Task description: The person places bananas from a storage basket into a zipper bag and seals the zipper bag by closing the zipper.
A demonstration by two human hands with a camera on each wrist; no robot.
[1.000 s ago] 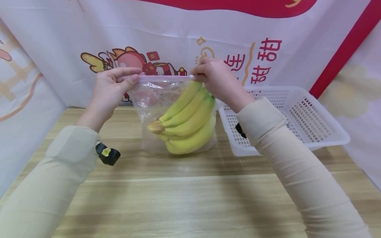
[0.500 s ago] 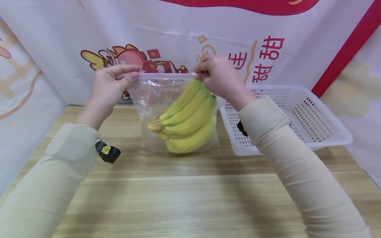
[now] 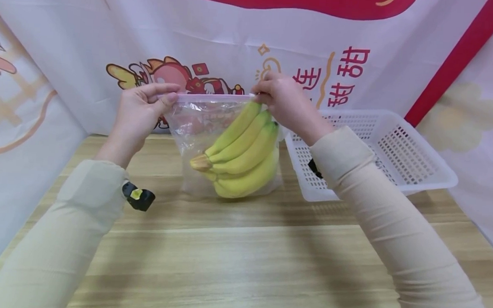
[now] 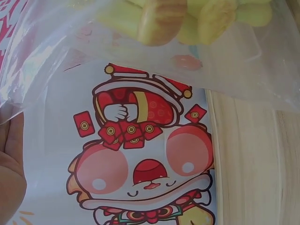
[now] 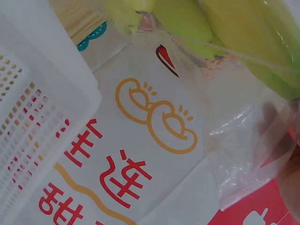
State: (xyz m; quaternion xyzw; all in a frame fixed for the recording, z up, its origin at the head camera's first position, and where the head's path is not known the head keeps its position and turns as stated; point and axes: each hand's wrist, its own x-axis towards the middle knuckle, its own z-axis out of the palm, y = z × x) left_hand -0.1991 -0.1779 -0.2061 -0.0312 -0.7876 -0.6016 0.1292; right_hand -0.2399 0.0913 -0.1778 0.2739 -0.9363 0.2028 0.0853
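A clear zip bag (image 3: 189,133) with a pink strip along its top stands upright at the back of the table, a bunch of bananas (image 3: 246,158) inside it. My left hand (image 3: 138,115) pinches the left end of the strip between thumb and fingers. At the strip's right part, over the banana tips, my right hand (image 3: 287,103) pinches the top edge. The left wrist view shows the banana stem end (image 4: 161,21) through the plastic. In the right wrist view, part of the right hand (image 5: 286,154) appears behind the bag's corner (image 5: 239,173).
A white perforated basket (image 3: 418,184) stands right of the bag, partly behind the right forearm, with something small and dark (image 3: 314,168) showing by its left side. A printed cloth (image 3: 219,28) hangs behind the wooden table (image 3: 233,263).
Both hands keep hold of the bag's top strip, with little movement. The whole scene has shifted slightly in the head view.
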